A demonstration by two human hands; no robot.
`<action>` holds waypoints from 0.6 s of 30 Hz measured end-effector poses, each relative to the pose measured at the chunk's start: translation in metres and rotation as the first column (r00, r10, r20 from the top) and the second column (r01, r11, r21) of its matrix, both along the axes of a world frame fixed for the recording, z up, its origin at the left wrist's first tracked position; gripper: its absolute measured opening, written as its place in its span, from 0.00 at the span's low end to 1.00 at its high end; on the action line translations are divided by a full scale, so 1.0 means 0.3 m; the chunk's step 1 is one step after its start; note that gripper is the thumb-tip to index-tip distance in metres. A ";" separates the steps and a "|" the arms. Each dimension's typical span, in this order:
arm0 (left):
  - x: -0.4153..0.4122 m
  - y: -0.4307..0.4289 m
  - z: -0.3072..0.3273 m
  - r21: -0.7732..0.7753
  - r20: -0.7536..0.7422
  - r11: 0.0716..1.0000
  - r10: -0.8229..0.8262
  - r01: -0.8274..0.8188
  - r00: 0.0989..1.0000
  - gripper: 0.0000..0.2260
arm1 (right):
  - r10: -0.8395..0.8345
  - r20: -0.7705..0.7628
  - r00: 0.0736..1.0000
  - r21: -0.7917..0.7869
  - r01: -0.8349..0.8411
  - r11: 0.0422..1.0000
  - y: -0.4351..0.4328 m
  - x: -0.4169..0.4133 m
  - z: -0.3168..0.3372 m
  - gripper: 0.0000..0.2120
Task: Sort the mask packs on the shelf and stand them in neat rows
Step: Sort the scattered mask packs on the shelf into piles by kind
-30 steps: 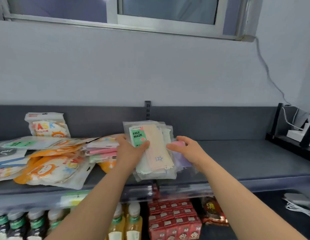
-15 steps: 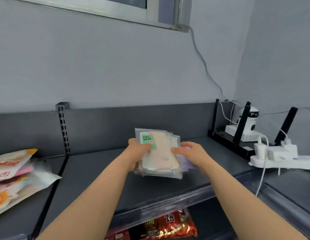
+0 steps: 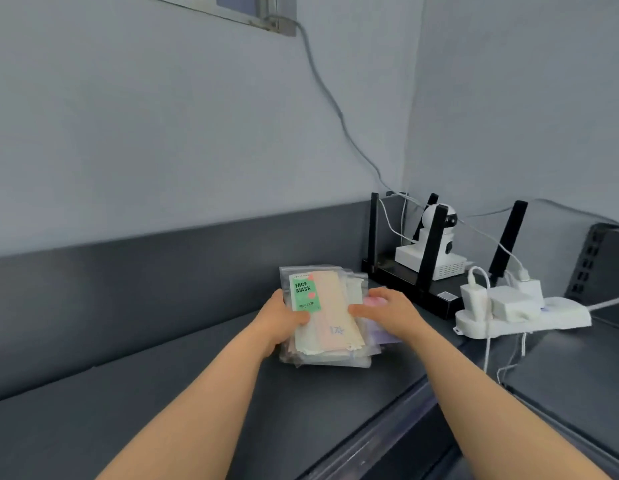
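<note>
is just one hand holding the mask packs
No, the left hand and right hand both hold the stack of clear plastic mask packs.

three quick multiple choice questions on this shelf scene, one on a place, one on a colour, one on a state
1. From the mask packs, the black router stands: A left, B right, C nearer the camera.
2. The top pack's FACE MASK label is: A green, B red, C blue.
3. The packs are: A lying untouched, B held by both hands, C hung on a hook.

B: the router is to the right of the stack, beside the power strip.
A: the label is green.
B: the left hand and right hand hold the stack's sides.
</note>
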State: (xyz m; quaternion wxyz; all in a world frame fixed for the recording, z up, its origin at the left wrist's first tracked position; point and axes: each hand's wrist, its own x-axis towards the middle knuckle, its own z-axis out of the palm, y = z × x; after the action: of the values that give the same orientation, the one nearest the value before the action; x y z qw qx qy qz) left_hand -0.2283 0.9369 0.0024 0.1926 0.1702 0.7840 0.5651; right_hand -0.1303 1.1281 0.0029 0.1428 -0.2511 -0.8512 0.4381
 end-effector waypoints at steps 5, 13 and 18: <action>-0.013 0.016 -0.002 -0.144 -0.155 0.990 -0.037 0.014 0.987 0.25 | -0.087 0.024 0.996 0.124 0.084 0.989 0.035 -0.049 -0.045 0.31; 0.037 -0.120 0.066 -0.183 -0.357 0.965 0.113 -0.188 0.927 0.28 | 0.149 -0.012 0.989 0.343 -0.136 0.929 -0.154 -0.135 0.051 0.28; 0.139 -0.308 0.104 -0.171 -0.469 0.927 0.222 -0.334 0.855 0.25 | 0.337 -0.073 0.939 0.324 -0.297 0.898 -0.335 -0.114 0.115 0.26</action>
State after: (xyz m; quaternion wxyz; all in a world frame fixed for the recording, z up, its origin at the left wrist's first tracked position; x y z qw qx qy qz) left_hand -0.1867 0.8444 0.0335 -0.0547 0.1526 0.8873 0.4318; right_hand -0.1643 1.0275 0.0374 0.1607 -0.0551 -0.9277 0.3326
